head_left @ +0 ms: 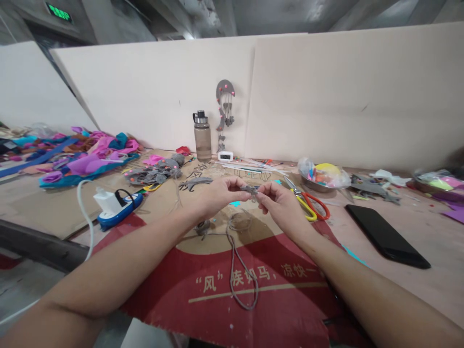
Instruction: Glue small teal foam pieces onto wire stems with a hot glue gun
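Both hands meet over a cardboard sheet [282,290]. My left hand [225,193] pinches one side of a small grey piece [251,189], and my right hand [276,198] grips its other side. Fingertips cover part of the piece, so its exact shape is unclear. Below them, a loop of grey cord [234,270] lies on the cardboard, with a coil near its upper end. A grey curved felt shape [197,181] rests left of my left hand. Scissors with red and yellow handles [312,205] lie just beyond my right hand.
A bottle [203,140], small clock [225,156] and hanging grey ornament [225,92] stand at the back. Colourful felt scraps [90,162] and a blue power strip [119,212] are left. To the right are a metal bowl [324,183] and black phone [386,236].
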A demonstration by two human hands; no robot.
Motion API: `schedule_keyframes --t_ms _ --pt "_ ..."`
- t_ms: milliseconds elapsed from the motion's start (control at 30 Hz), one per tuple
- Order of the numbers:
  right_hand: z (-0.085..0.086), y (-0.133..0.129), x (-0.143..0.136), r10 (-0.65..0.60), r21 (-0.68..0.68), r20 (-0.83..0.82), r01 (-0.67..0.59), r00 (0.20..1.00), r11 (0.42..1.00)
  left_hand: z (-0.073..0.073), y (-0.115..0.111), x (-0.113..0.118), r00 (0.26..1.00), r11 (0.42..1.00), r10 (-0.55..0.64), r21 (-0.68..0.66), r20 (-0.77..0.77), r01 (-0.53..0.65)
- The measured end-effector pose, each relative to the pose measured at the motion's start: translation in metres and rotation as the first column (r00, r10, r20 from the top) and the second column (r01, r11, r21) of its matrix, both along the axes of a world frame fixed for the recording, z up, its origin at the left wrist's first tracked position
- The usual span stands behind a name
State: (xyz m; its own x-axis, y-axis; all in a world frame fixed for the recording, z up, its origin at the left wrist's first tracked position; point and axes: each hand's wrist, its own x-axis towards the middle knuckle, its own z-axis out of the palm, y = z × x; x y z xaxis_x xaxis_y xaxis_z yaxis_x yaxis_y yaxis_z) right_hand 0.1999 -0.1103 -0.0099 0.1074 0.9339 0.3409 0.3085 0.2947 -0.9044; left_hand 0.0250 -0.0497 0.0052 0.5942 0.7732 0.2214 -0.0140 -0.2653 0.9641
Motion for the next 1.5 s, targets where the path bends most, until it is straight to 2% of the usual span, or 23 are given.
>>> schedule_keyframes --t_ms 100,333,467,600,700,767,833,900,933,967,1033,1100,1167,1233,1300,1400,1500 --pt "0.000 -0.001 -0.002 0.029 -0.010 -0.015 -0.029 0.999 1.000 -0.001 0.001 0.000 0.999 0.999 -0.039 -0.001 -0.003 0.039" --pt "-0.001 -0.001 -0.004 0.011 -0.017 0.005 -0.011 1.000 1.000 -0.003 0.003 -0.001 0.998 0.999 -0.021 0.024 -0.065 0.023" --pt "-0.001 -0.003 -0.005 0.015 -0.025 -0.029 -0.015 0.999 1.000 -0.003 0.001 0.001 0.998 0.998 -0.046 -0.035 -0.046 0.044" --pt "-0.001 -0.001 -0.003 0.026 -0.041 -0.153 -0.033 0.988 0.999 0.001 -0.009 0.004 0.992 0.983 -0.126 -0.140 -0.014 0.122" --pt "-0.001 0.008 0.010 -0.054 -0.047 -0.288 0.042 0.956 0.998 0.003 -0.013 0.005 0.982 0.962 -0.190 -0.200 -0.004 0.186" --pt "0.000 0.016 0.024 -0.138 -0.055 -0.316 0.127 0.939 0.990 0.004 -0.010 0.005 0.984 0.958 -0.161 -0.226 0.073 0.174" --pt "0.001 0.024 0.040 -0.234 -0.042 -0.239 0.231 0.942 0.972 0.005 -0.005 0.002 0.984 0.959 -0.093 -0.251 0.154 0.130" --pt "0.003 0.029 0.059 -0.335 0.003 -0.018 0.335 0.942 0.942 0.006 0.000 0.000 0.979 0.960 -0.049 -0.260 0.200 0.101" --pt "0.003 0.031 0.067 -0.389 0.040 0.160 0.388 0.907 0.921 0.007 0.002 -0.001 0.977 0.961 -0.033 -0.260 0.212 0.089" --pt "0.004 0.031 0.075 -0.425 0.076 0.357 0.428 0.832 0.901 0.007 0.004 -0.002 0.976 0.963 -0.018 -0.260 0.217 0.076" --pt "0.006 0.030 0.089 -0.421 0.121 0.692 0.480 0.587 0.869 0.010 0.005 -0.004 0.975 0.966 0.017 -0.254 0.223 0.042" --pt "0.007 0.028 0.097 -0.310 0.094 0.885 0.520 0.347 0.849 0.013 0.004 -0.005 0.973 0.967 0.041 -0.253 0.227 0.018" --pt "0.006 0.026 0.100 -0.144 -0.001 0.967 0.566 0.211 0.824 0.017 0.002 -0.006 0.968 0.965 0.049 -0.263 0.244 0.018" --pt "0.005 0.026 0.099 -0.004 -0.094 0.987 0.594 0.162 0.799 0.021 0.001 -0.007 0.960 0.957 0.048 -0.287 0.276 0.035" --pt "0.003 0.027 0.097 0.054 -0.127 0.989 0.590 0.139 0.798 0.023 0.001 -0.008 0.949 0.949 0.047 -0.310 0.311 0.055" --pt "-0.003 0.030 0.100 0.047 -0.129 0.988 0.607 0.149 0.784 0.022 0.004 -0.009 0.930 0.932 0.047 -0.352 0.365 0.091" --pt "-0.009 0.035 0.111 -0.022 -0.136 0.972 0.638 0.233 0.758 0.020 0.009 -0.010 0.907 0.904 0.060 -0.408 0.418 0.128"
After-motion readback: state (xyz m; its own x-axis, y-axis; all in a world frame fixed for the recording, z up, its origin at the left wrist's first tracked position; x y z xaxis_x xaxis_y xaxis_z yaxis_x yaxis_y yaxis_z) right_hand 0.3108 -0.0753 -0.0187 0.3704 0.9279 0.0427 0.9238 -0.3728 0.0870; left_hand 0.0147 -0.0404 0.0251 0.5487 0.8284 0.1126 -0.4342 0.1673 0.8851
